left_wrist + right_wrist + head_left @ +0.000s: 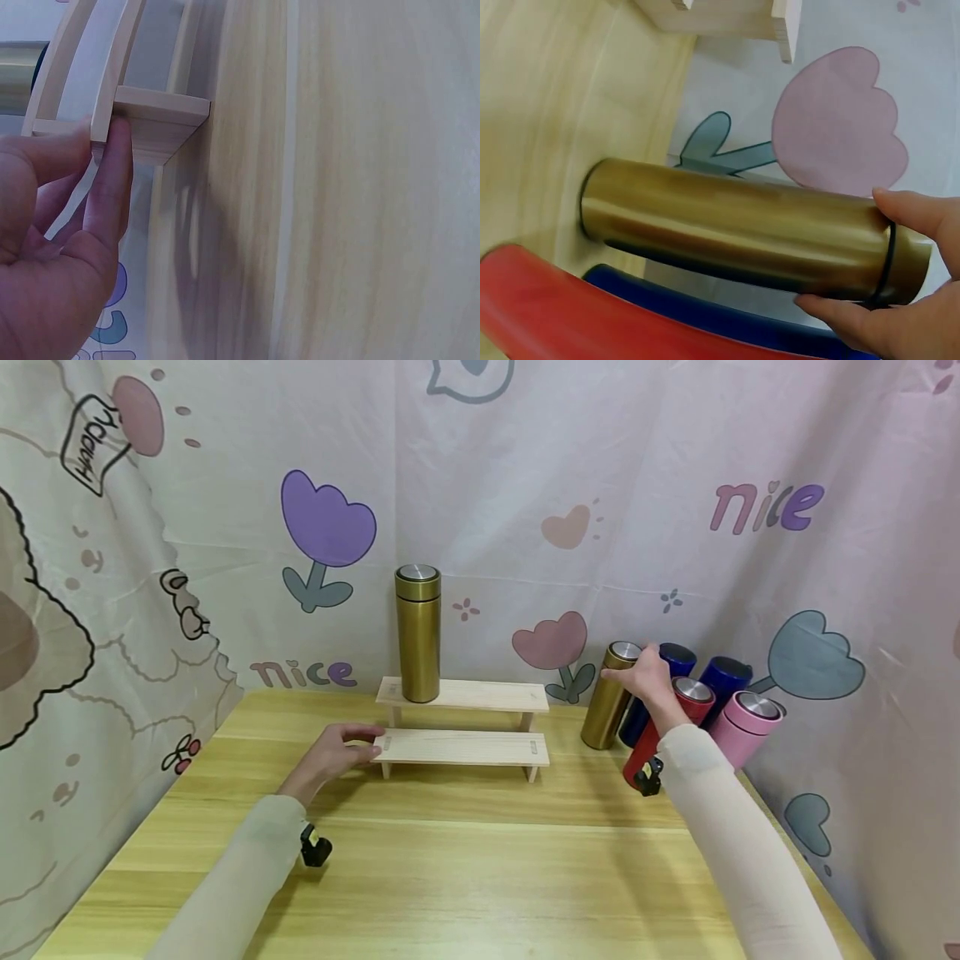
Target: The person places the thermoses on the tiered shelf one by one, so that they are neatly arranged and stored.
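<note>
My left hand (341, 758) pinches the left end of the lower board of a small two-step wooden shelf (465, 747). In the left wrist view the thumb lies on one face of that board (112, 82) and the fingers on the other. One gold thermos (418, 639) stands upright on the shelf's upper step. At the right, my right hand (647, 681) holds a second gold thermos (602, 710) near its lid. The right wrist view shows thumb and fingers on opposite sides of this thermos (735, 229), its base at the tabletop.
Beside the held thermos stand a red thermos (693, 692), two blue ones (726, 675) and a pink one (750, 722), close together by the right wall. A patterned cloth (480, 510) hangs behind the wooden table (465, 877).
</note>
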The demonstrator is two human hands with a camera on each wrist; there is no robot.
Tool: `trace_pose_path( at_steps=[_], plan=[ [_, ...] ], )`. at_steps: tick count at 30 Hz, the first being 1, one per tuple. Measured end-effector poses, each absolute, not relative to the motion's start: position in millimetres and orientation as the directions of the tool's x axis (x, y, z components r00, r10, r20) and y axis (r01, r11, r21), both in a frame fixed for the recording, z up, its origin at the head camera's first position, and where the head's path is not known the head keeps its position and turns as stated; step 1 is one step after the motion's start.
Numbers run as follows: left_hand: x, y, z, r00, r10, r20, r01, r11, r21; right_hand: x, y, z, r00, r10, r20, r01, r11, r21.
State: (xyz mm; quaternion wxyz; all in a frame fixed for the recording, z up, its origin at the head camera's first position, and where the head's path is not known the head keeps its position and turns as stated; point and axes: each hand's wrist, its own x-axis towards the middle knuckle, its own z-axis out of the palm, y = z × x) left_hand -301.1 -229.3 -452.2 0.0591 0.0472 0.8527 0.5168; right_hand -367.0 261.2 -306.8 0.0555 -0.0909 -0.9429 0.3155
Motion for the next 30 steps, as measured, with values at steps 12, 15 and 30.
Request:
trace_pose_path(
  at_steps=[12, 15, 30],
  plan=[
    [-300.5, -228.2, -451.2, -0.990, 0.134, -0.047, 0.023, 0.478, 0.878, -366.8, 256.9, -330.9, -0.962, 0.230, 0.149, 0.065, 0.718, -0.693],
    [-299.5, -227.1, -450.4, -0.990, 0.127, -0.054, 0.015, 0.494, 0.869, -366.2, 257.4, -335.3, -0.961, 0.221, 0.164, 0.042, 0.706, -0.707],
    [-299.9, -227.7, -450.3, -0.989, 0.137, -0.052, 0.017, 0.462, 0.887, -367.2, 251.5, -331.9, -0.949, 0.274, 0.157, 0.062, 0.649, -0.758]
  ],
)
